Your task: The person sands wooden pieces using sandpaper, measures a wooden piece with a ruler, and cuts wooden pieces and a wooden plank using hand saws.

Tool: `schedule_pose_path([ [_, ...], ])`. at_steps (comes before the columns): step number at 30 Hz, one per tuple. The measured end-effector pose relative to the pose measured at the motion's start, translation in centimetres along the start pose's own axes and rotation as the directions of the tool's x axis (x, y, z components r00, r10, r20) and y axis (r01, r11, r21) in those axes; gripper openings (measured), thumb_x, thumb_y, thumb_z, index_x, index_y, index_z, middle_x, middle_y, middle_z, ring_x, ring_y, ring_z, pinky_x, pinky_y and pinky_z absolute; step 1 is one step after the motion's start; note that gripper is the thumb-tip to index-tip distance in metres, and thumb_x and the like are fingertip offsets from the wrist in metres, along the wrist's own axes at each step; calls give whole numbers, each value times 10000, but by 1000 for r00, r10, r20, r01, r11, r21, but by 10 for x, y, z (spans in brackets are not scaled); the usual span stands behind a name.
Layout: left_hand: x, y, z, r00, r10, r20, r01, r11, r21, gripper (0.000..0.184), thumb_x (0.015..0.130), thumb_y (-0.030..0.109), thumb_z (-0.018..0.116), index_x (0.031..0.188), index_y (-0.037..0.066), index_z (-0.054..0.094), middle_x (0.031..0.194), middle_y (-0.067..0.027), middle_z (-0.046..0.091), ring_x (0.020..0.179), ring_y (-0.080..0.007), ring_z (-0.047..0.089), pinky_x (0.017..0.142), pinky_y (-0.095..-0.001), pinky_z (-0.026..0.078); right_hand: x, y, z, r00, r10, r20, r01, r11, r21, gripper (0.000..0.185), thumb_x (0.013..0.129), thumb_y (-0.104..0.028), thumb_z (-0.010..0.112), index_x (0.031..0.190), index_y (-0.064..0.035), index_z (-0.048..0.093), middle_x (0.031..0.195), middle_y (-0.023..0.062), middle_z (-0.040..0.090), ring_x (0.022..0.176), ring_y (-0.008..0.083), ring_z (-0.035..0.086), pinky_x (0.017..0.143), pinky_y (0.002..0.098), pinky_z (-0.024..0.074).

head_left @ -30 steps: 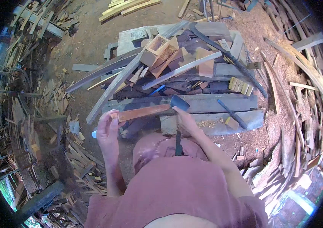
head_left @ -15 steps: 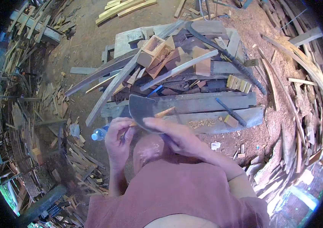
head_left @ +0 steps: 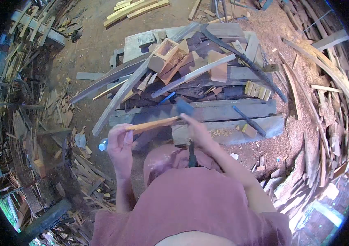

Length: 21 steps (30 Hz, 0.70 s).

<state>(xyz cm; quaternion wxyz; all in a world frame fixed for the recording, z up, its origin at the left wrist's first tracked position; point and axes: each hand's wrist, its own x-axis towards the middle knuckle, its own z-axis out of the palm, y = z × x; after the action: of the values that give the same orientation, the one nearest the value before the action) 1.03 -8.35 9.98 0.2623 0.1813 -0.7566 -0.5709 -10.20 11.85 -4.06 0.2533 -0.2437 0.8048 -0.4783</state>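
Note:
A narrow orange-brown wood strip (head_left: 154, 124) runs nearly level in front of my body. My left hand (head_left: 121, 141) pinches its left end between thumb and fingers. My right hand (head_left: 197, 131) is wrapped round a tool with a broad dark blade (head_left: 184, 107), at the strip's right end. The blade is smeared by motion. Below that hand a dark handle (head_left: 192, 155) hangs down toward my lap. Whether the blade touches the strip cannot be made out.
Ahead lies a heap of boards and offcuts with a hollowed wood block (head_left: 167, 53) and a long dark curved tool (head_left: 244, 61). A dark blue bar (head_left: 249, 121) rests on the near plank (head_left: 271, 128). Left is a bottle (head_left: 103, 144).
Half a second ago the blade was over the strip near my left hand. It has since swung right and away, with my right hand. My left hand has shifted slightly left with the strip.

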Motion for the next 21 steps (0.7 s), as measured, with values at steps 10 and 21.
schedule_pose_path([
  [10,4,8,0,983,-181,28,182,982,-48,286,866,-19,503,1150,4,488,1089,-96,514,1003,-173,534,853,-296,469,-10,64,5,992,122,-23,-124,965,-230,357,853,-115,429,1204,-77,484,993,222,592,899,390,571,766,449,463],
  [21,-6,18,15,990,-127,53,122,989,86,270,833,6,579,1093,-2,510,1044,-78,517,983,-155,524,869,-270,416,-11,-118,-13,841,-531,-106,540,806,242,459,847,3,413,1269,-173,457,1089,194,573,936,323,601,784,368,469],
])
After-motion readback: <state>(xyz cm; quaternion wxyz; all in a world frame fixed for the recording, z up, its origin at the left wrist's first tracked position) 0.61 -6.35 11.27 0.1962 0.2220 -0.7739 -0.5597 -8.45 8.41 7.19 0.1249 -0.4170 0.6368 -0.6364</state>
